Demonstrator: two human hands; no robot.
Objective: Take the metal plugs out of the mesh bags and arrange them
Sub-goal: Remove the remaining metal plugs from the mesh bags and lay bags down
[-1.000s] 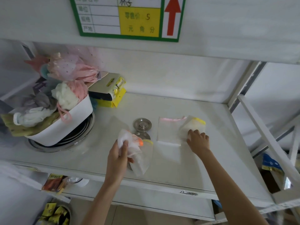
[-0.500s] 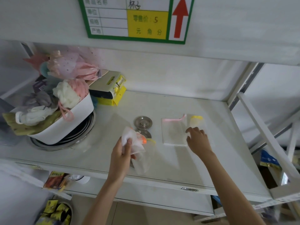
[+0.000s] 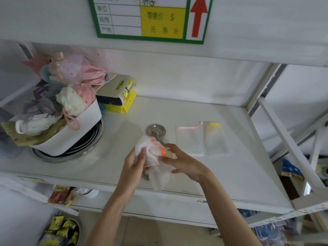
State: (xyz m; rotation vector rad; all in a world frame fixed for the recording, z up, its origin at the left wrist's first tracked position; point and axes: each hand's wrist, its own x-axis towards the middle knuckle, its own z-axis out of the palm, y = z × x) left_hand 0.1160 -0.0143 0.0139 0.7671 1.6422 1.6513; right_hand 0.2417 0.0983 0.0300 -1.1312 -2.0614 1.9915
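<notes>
My left hand (image 3: 135, 161) grips a bunch of white mesh bags (image 3: 150, 150), one with an orange edge, above the shelf's front middle. My right hand (image 3: 182, 161) pinches the same bunch from the right side. A metal rim shows under the bunch, below my left hand. One round metal plug (image 3: 155, 130) lies on the white shelf (image 3: 221, 174) just behind the hands. To the right, two empty mesh bags lie flat side by side: one with a pink edge (image 3: 189, 139), one with a yellow edge (image 3: 215, 139).
A white tub (image 3: 74, 134) heaped with bath puffs and cloths sits on stacked metal rings at the left. Yellow packets (image 3: 120, 96) lie behind it. A price sign (image 3: 150, 18) hangs above. The shelf frame's post (image 3: 284, 144) runs along the right.
My right hand has left the yellow-edged bag flat on the shelf and moved left to the bunch held in my left hand.
</notes>
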